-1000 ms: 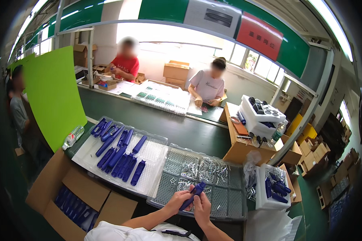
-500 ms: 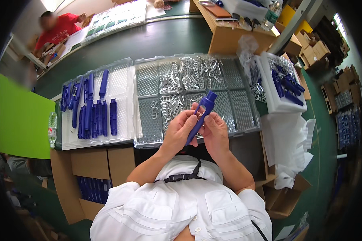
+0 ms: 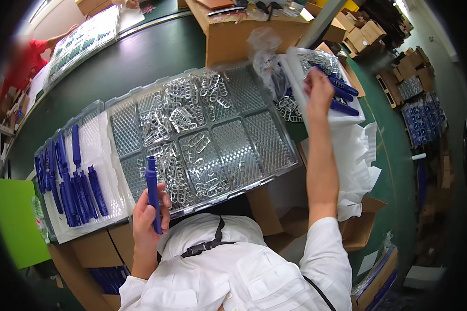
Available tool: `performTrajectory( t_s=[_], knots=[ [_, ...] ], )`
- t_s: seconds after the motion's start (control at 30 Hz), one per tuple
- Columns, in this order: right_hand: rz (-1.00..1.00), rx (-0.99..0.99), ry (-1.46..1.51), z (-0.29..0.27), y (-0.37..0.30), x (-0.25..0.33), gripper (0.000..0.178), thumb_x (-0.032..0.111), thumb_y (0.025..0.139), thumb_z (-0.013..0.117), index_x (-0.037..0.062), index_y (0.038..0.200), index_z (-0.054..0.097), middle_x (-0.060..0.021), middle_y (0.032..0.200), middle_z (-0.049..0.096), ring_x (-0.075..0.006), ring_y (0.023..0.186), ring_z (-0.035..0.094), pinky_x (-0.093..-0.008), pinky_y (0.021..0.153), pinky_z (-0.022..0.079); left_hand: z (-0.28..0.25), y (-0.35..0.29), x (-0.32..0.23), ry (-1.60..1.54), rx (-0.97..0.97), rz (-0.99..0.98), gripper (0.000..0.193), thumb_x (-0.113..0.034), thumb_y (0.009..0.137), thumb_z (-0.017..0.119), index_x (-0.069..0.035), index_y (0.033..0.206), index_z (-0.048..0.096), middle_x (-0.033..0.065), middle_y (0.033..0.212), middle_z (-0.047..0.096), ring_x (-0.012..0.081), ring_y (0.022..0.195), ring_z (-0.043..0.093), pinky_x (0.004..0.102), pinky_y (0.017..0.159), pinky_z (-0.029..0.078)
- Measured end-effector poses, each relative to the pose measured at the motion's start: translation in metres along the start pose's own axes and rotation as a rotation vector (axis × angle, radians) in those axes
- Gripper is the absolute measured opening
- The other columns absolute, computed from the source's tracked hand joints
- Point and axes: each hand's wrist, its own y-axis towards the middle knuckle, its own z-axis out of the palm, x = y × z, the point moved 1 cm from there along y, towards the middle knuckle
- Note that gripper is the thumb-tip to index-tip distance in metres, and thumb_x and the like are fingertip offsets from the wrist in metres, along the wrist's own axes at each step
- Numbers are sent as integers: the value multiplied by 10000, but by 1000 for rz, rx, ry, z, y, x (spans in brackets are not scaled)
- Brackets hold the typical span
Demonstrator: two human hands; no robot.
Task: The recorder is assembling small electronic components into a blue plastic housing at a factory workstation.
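The left hand (image 3: 148, 220) is closed around a blue plastic handle (image 3: 152, 194), held upright just at the near edge of the clear compartment tray (image 3: 254, 140) of metal clips (image 3: 184, 111). The right hand (image 3: 319, 90) reaches to the white bin (image 3: 342, 120) right of that tray, fingers curled among blue handles there; whether it grips one, I cannot tell. Left of the tray lies a white tray (image 3: 101, 150) of blue handles. Cardboard boxes (image 3: 360, 36) stack beyond the bin.

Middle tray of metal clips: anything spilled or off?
Yes: some metal clips lie loose past the right edge of the clear tray, beside the white bin. The rest sit in the compartments, in uneven heaps.
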Motion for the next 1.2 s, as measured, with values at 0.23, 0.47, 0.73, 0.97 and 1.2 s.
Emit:
performTrajectory(
  t_s=[0.23,0.47,0.73,0.97,1.2],
  knots=[
    [-634,42,-1232,3,69,12,400,271,982,680,-32,1241,708,-231,1104,759,-388,983,738,-459,878,560,-11,-3,10,-30,-62,-110,682,-383,1074,595,44,1557,373,103,1020,600,69,566,511,232,464,474],
    [-568,840,-718,145,-157,-12,165,173,929,744,80,1057,792,-129,999,765,-303,947,743,-405,835,579,-30,-1,7,-216,44,-94,634,-465,1118,399,-16,1564,381,222,1046,642,136,599,596,284,501,556],
    [-565,976,-1101,190,-199,-54,168,222,920,723,109,1028,785,-86,1042,748,-294,969,728,-414,873,568,-48,-18,10,-368,38,-168,583,-454,1133,401,-32,1533,451,157,1128,635,159,740,651,300,590,587],
    [88,1011,-519,156,-206,-10,250,57,949,699,-2,1190,728,-30,938,690,-118,855,669,-264,760,537,-56,-26,12,-334,-4,-109,572,-440,1137,384,-29,1530,451,198,1038,659,181,638,671,281,572,568],
    [212,1028,-26,103,-300,80,322,-68,984,643,-66,1306,660,-47,936,647,-111,835,654,-238,758,573,-37,-15,10,-243,117,-118,572,-325,1047,436,23,1501,443,201,1053,684,176,639,681,279,564,558]
  ],
)
